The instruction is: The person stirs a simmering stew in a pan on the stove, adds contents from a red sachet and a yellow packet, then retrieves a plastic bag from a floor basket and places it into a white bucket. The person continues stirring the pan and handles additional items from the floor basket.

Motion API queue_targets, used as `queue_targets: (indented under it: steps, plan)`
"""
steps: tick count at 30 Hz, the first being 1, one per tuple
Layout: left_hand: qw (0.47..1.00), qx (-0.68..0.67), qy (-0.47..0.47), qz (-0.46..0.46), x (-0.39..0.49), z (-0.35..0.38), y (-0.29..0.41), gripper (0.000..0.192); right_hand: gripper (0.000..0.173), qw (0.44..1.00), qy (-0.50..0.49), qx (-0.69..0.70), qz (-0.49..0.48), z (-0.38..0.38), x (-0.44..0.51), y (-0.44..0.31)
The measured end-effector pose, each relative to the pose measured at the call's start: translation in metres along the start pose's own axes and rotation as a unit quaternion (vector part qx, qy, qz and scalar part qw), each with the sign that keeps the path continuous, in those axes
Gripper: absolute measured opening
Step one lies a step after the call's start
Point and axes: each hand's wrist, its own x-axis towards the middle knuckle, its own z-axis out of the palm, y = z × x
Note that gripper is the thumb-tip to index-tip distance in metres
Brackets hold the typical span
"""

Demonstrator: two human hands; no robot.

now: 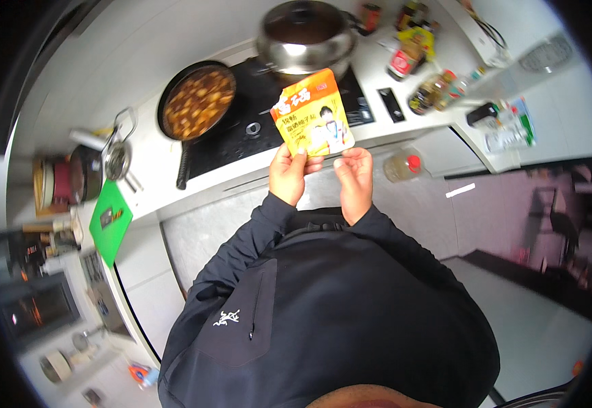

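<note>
A yellow and orange foil food pouch (314,115) bearing writing and a printed figure is held up before me, over the front edge of the black glass cooktop (224,135). My left hand (290,173) grips its lower left corner between thumb and fingers. Near the lower right corner is my right hand (354,176), thumb and fingertips bent together; whether it pinches the pouch I cannot tell. The pouch's upper left corner looks torn. Left of the pouch, a black frying pan (162,120) holds brown chunks in sauce. Behind it stands a steel pot (303,53) with a lid.
Sauce bottles (403,61) and jars (426,97) stand on the right counter. A red-capped container (400,167) is below the counter's front edge. At the left lie a green cutting board (109,237) with a knife and a metal strainer (116,159). The pan's handle (182,168) projects towards me.
</note>
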Motion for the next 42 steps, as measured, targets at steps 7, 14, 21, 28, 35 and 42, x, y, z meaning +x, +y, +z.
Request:
queue_targets:
  steps: [7,14,21,28,35,42]
  plan:
    - [0.987,-0.126,0.082,-0.065,-0.051,-0.074,0.031,0.047,0.038,0.975,-0.111,0.118,0.151,0.095,-0.006,0.037]
    - [0.985,-0.073,0.139,-0.067,-0.109,-0.157,0.03,0.074,0.029,0.964,-0.09,-0.197,-0.153,0.164,0.104,0.038]
    - [0.95,-0.097,0.294,-0.038,-0.154,-0.201,0.025,0.072,0.023,0.794,-0.092,-0.411,-0.437,0.26,0.22,0.033]
    - [0.922,-0.141,0.361,0.007,-0.165,-0.21,0.027,0.073,0.025,0.714,-0.194,-0.503,-0.447,0.317,0.254,0.069]
    - [0.915,-0.16,0.369,0.017,-0.154,-0.212,0.029,0.07,0.026,0.693,-0.192,-0.518,-0.462,0.346,0.275,0.074]
    - [0.909,-0.159,0.385,0.012,-0.153,-0.217,0.03,0.066,0.028,0.74,-0.117,-0.467,-0.469,0.371,0.298,0.045]
